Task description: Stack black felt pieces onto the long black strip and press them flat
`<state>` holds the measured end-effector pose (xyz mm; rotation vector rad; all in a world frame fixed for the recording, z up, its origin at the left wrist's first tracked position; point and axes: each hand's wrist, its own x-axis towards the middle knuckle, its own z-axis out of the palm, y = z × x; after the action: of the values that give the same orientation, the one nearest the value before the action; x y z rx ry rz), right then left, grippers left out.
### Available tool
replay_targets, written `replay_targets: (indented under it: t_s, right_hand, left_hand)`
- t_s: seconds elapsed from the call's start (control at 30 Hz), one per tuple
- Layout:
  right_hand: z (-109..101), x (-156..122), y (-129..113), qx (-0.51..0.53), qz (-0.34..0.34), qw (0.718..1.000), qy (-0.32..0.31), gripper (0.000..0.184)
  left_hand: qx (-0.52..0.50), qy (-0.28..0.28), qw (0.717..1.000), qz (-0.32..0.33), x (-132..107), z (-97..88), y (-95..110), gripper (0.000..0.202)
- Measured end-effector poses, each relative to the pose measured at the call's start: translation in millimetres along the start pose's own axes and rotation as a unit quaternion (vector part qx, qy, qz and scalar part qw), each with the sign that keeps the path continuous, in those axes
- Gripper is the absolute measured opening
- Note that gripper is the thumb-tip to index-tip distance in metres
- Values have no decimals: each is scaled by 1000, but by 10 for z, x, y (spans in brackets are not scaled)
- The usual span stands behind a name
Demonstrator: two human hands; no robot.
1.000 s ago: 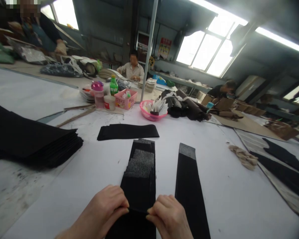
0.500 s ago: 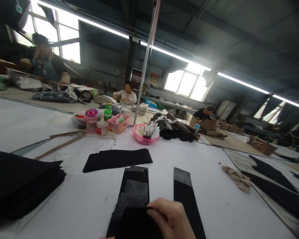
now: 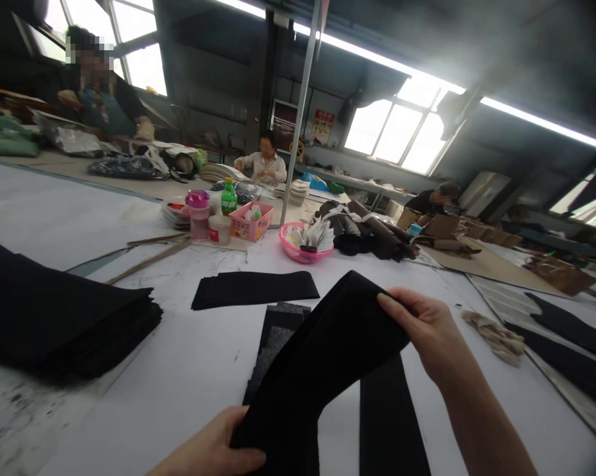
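A black fabric strip is stretched and bent between my two hands, raised over the white table. My right hand pinches its far right corner between thumb and fingers. Lower down, my left hand grips its left edge. Partly hidden under the strip lies a stack of black strips with grey speckled ends. To the right another black strip lies flat, its far end covered by the held one. Beyond them is a folded black fabric piece.
A tall pile of black fabric stands at the left. Farther back are a pink basin, a pink basket, a green bottle and a metal pole. A beige cloth lies right. Several people work beyond.
My right hand has lifted the black strip's end up and to the right. My left hand, barely visible before, now shows on its left edge. The view has tilted downward.
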<state>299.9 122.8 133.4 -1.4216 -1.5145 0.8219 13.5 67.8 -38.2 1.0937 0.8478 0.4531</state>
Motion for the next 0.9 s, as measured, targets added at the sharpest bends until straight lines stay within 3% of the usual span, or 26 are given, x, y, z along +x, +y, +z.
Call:
replay_targets:
  t_s: [0.1,0.23,0.37,0.67,0.77,0.9]
  right_hand:
    - [-66,-43,-122,3,-13,1000,19,29]
    - [-172,-75,-132,44,-15,998,37,30]
    - [-231,-51,29,78,17,995,52,32]
    - [-136,41,358,126,72,989,8,33]
    - [-58,260,534,137,67,988,19,34]
    - [191,754,945,201,79,975,51,36]
  left_hand:
    - [-28,-14,1000,3,16,-55,8,46]
    - [-19,-26,999,-1,8,-123,-30,37]
    - [-29,-5,1000,-11,-11,-258,-58,35]
    - [-24,31,999,-25,19,-586,-176,33]
    - [-2,93,995,-25,90,-830,-45,38]
    - [42,169,985,-9,238,-1381,391,46]
